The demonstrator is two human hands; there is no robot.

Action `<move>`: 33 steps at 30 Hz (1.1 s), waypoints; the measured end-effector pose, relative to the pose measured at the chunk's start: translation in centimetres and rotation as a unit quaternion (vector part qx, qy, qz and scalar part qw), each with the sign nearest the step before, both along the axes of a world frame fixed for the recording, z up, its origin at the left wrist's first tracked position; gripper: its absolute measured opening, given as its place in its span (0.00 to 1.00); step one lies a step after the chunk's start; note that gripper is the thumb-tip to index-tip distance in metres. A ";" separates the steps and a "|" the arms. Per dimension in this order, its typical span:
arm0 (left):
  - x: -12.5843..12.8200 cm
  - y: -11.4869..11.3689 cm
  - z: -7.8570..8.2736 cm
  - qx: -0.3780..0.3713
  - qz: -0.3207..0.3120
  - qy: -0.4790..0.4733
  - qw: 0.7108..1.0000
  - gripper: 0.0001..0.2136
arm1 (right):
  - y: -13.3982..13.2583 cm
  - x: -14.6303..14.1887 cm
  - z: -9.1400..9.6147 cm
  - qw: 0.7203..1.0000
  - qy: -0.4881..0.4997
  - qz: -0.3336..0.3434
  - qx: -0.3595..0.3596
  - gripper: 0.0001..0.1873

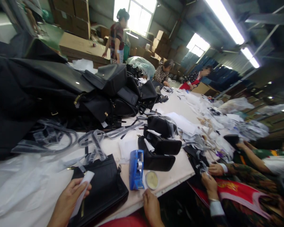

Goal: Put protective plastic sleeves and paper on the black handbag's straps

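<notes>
My left hand (72, 197) pinches a narrow folded strip of white paper (81, 194) between thumb and fingers. Under it, a black handbag (104, 186) lies flat on the table, a plastic-wrapped strap and gold-coloured hardware at its top. At the table's front edge is my right hand (152, 206), its fingers pressed together; whatever they may hold is too small to make out. Just beyond those fingers stands a blue tape dispenser (136, 170) with a roll of clear tape. Beside it sits a small round tub (152, 180) with yellowish contents.
Black bags (158, 151) with white paper stand past the dispenser. A large heap of black bags (61, 82) fills the left, with plastic-wrapped straps (54, 138) before it. Close on the right, a co-worker's hands (209, 181) handle a black item. Other people work farther down the table.
</notes>
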State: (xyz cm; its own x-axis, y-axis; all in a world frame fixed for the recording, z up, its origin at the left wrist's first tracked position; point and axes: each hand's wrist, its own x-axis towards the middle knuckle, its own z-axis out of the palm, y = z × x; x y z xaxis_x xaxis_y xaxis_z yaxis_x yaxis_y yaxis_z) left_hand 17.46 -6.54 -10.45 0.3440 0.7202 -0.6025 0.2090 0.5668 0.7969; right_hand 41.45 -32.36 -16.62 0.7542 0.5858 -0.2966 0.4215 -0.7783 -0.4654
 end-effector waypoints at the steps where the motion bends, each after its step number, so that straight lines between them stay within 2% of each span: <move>1: 0.0 -0.1 0.2 0.005 0.001 -0.011 1.000 0.24 | -0.4 -0.1 -0.3 1.000 -0.009 0.014 -0.011 0.16; 4: -0.1 -0.2 0.3 0.013 0.004 -0.050 0.999 0.21 | -0.6 -0.5 0.0 0.998 0.024 0.048 0.019 0.19; 6: -0.3 -0.2 0.1 0.014 0.006 -0.073 0.997 0.19 | 1.1 -1.2 1.7 0.991 0.078 0.084 0.062 0.21; 9: -0.3 -0.2 -0.3 0.015 0.001 -0.098 0.995 0.17 | 6.2 -3.3 6.3 0.963 0.160 0.170 0.136 0.19; 11: -0.2 -0.2 -0.5 0.018 -0.011 -0.106 0.994 0.17 | 10.5 -5.1 9.2 0.936 0.197 0.228 0.184 0.14; 14: -0.1 -0.4 -0.6 0.028 -0.033 -0.115 0.992 0.16 | 16.1 -7.4 11.4 0.902 0.215 0.295 0.230 0.09; 16: -0.3 -0.5 -0.8 0.039 -0.045 -0.129 0.990 0.16 | 18.5 -8.2 11.4 0.889 0.201 0.328 0.248 0.09; 19: -0.7 -0.5 -1.2 0.056 -0.052 -0.150 0.986 0.15 | 20.1 -8.5 10.7 0.876 0.171 0.372 0.253 0.10; 24: -1.0 -0.2 -1.2 0.063 -0.068 -0.156 0.983 0.15 | 20.5 -8.4 11.1 0.870 0.122 0.421 0.227 0.10; 33: -1.0 0.0 0.1 0.065 -0.079 -0.138 0.985 0.16 | 21.1 -8.8 11.0 0.880 0.069 0.426 0.197 0.10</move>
State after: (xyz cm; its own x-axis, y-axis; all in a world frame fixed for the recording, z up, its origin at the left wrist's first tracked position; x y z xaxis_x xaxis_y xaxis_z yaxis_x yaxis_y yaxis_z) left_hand 16.45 -6.50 -10.38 0.5963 0.7090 -0.3765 0.0519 0.4340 0.8994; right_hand 32.67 -11.22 -5.64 -0.0360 0.9994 0.0011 0.6930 0.0258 -0.7205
